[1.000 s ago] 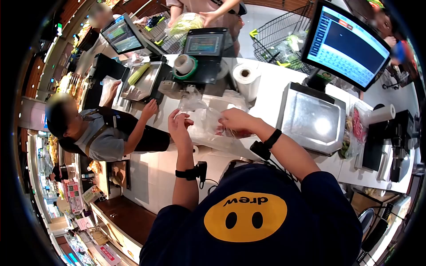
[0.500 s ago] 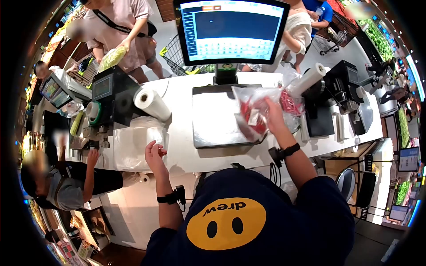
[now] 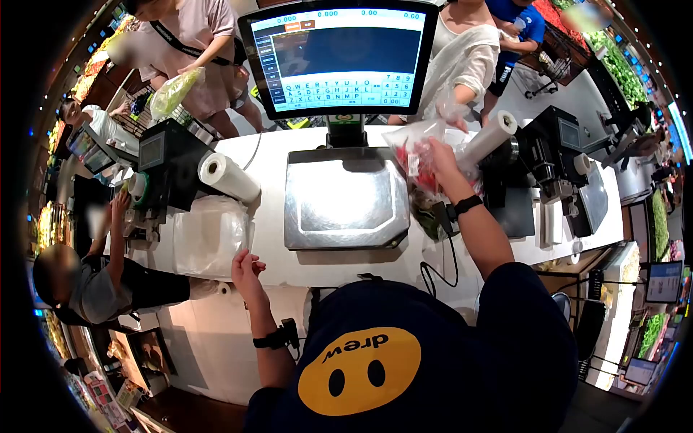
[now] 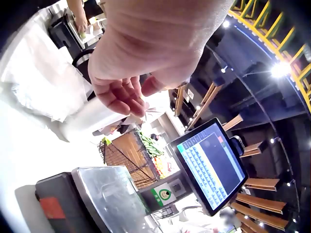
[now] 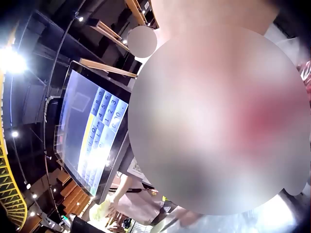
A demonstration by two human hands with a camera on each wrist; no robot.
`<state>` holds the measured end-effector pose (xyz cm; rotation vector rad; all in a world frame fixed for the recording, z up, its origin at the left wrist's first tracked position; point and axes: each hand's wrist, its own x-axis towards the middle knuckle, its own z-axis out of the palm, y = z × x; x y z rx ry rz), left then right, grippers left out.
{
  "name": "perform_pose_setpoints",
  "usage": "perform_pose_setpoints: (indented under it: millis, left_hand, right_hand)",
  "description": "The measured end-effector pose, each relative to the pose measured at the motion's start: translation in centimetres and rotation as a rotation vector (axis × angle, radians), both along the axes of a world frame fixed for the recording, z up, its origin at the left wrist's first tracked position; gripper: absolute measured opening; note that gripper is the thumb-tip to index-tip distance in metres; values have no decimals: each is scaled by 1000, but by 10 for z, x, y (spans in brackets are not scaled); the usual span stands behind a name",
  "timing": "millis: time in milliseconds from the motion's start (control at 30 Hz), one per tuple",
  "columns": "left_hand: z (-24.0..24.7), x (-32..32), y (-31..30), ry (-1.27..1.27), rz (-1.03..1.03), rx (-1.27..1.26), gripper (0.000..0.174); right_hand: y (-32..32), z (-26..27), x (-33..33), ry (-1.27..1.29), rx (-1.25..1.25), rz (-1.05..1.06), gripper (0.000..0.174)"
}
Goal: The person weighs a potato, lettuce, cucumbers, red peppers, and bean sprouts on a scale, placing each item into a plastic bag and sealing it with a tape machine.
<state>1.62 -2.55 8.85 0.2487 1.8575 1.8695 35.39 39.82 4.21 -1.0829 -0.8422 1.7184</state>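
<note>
In the head view my right hand grips a clear plastic bag with red contents, held above the counter to the right of the metal scale plate. A person across the counter reaches a hand close to that bag. My left hand hangs loosely curled over the counter's near edge, beside a stack of plastic bags, holding nothing. In the left wrist view the same left hand has relaxed fingers with nothing between them. The right wrist view is largely blurred over the hand.
A touchscreen stands behind the scale. Rolls of bags stand at the left and right. A black label machine is farther right. Another person works at the left; customers stand across the counter.
The red-filled bag went from the stacked-bag area, over the scale, to the right in my right hand. My left hand has drawn back from the bags. The view has turned right.
</note>
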Motion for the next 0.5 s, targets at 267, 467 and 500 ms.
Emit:
perform_pose_setpoints:
  millis: [267,467,500]
  left_hand:
    - [-3,11,-1,-11,-10,-43,20]
    - [-2,13,3,-5,-37,-68,19]
    - [-1,14,5,-4,-48,-68,19]
  right_hand:
    - [31,-75,65,-1185,617,-319,38]
    - [-8,-89,81,-1610,467,-252,66]
    - [-13,-88,81,-1615,404,-254,70]
